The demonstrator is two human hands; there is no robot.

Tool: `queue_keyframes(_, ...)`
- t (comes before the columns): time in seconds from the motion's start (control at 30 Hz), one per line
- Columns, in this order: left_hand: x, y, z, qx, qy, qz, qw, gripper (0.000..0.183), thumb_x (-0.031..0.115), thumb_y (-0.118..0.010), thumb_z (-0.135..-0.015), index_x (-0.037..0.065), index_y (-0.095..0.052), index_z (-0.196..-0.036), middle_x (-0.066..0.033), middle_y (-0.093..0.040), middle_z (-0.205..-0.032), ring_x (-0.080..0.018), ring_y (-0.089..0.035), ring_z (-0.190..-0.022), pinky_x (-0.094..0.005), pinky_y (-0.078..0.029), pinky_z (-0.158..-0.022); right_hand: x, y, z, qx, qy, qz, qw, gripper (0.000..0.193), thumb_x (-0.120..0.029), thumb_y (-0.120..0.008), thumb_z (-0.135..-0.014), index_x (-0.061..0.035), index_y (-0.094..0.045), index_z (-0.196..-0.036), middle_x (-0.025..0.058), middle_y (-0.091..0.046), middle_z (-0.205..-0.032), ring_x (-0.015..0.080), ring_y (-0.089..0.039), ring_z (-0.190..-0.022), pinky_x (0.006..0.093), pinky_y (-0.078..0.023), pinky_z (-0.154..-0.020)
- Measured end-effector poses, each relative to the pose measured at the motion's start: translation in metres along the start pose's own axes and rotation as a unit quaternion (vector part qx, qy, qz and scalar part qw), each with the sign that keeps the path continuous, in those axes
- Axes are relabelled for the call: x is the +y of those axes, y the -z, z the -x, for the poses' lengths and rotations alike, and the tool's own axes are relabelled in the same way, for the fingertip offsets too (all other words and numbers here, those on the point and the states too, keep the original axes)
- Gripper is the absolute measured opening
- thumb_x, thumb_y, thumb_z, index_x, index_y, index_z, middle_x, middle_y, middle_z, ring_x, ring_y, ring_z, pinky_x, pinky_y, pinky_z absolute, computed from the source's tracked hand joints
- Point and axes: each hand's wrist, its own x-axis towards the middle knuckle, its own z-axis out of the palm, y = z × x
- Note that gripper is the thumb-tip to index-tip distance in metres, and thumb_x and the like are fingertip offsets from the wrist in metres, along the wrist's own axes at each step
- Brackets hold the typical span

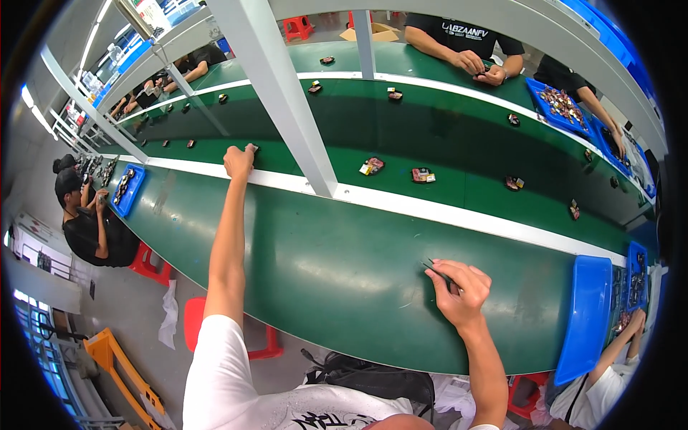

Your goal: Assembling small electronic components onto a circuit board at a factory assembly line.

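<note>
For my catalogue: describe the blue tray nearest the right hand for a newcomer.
Find the green workbench on the person's side of the white rail. At its right end, beyond the right hand, is the blue tray. Unlike the parts-filled tray beyond, it shows plain blue.

Red stools (195, 321) stand on a grey floor (132, 308) beneath bright overhead strip lights (27, 95).
</note>
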Motion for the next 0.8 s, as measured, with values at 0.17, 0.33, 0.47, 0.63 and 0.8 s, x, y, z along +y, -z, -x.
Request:
queue_keyframes(0.17, 0.004, -0.019, -0.024, 0.051, 0.078, -0.019, 0.996, 0.043, 0.041, -0.080, -0.080, 0.002, -0.072, -0.096, -0.0150, -0.075, -0.097, -0.0331, -0.073, -0.090, -0.0428, -0.057, -0.079, 0.004, 0.006, 0.001, 0.010, -0.027, 0.002, 1.000, 0.020, 0.000, -0.086, -0.068, -0.0064, -0.073, -0.083, 0.0058, -0.076, -0.083, 0.0161, -0.069, -0.061, 0.0247, -0.042, -0.049)
queue_keyframes(0.33, -0.012, -0.008, -0.031, 0.042, 0.048, 0.108, 0.992, 0.035, 0.030, -0.083, -0.080, -0.002, -0.072, -0.091, -0.0135, -0.073, -0.078, -0.0252, -0.074, -0.065, -0.0353, -0.059, -0.058, 0.005, 0.003, -0.001, -0.002, -0.028, -0.008, 1.000, 0.019, -0.001, -0.085, -0.070, -0.0070, -0.074, -0.083, 0.0050, -0.077, -0.084, 0.0157, -0.070, -0.063, 0.0247, -0.042, -0.049)
queue_keyframes(0.47, -0.020, 0.033, 0.015, 0.067, -0.090, 0.196, 0.974, 0.031, 0.025, -0.084, -0.082, -0.002, -0.068, -0.081, -0.0088, -0.069, -0.066, -0.0153, -0.064, -0.045, -0.0273, -0.045, -0.038, 0.003, 0.003, -0.001, -0.008, -0.016, -0.009, 1.000, 0.020, -0.001, -0.085, -0.070, -0.0072, -0.074, -0.084, 0.0039, -0.077, -0.085, 0.0150, -0.069, -0.062, 0.0249, -0.042, -0.049)
queue_keyframes(0.63, -0.015, 0.093, 0.132, -0.154, -0.167, 0.113, 0.967, 0.015, 0.010, -0.076, -0.086, -0.004, -0.073, -0.091, -0.0073, -0.072, -0.071, -0.0099, -0.062, -0.055, -0.0255, -0.046, -0.045, 0.005, 0.012, 0.003, -0.003, -0.015, -0.017, 1.000, 0.020, -0.002, -0.085, -0.070, -0.0074, -0.074, -0.084, 0.0043, -0.077, -0.084, 0.0140, -0.062, -0.053, 0.0254, -0.040, -0.047)
queue_keyframes(0.8, 0.041, 0.076, 0.257, -0.416, -0.252, 0.190, 0.853, 0.016, 0.007, -0.067, -0.093, -0.005, -0.072, -0.103, -0.0108, -0.076, -0.094, -0.0152, -0.069, -0.085, -0.0313, -0.055, -0.080, 0.002, 0.014, 0.012, -0.012, -0.180, -0.118, 0.976, 0.020, -0.004, -0.087, -0.072, -0.0054, -0.076, -0.089, 0.0037, -0.073, -0.077, 0.0047, -0.037, -0.043, 0.0220, -0.031, -0.043)
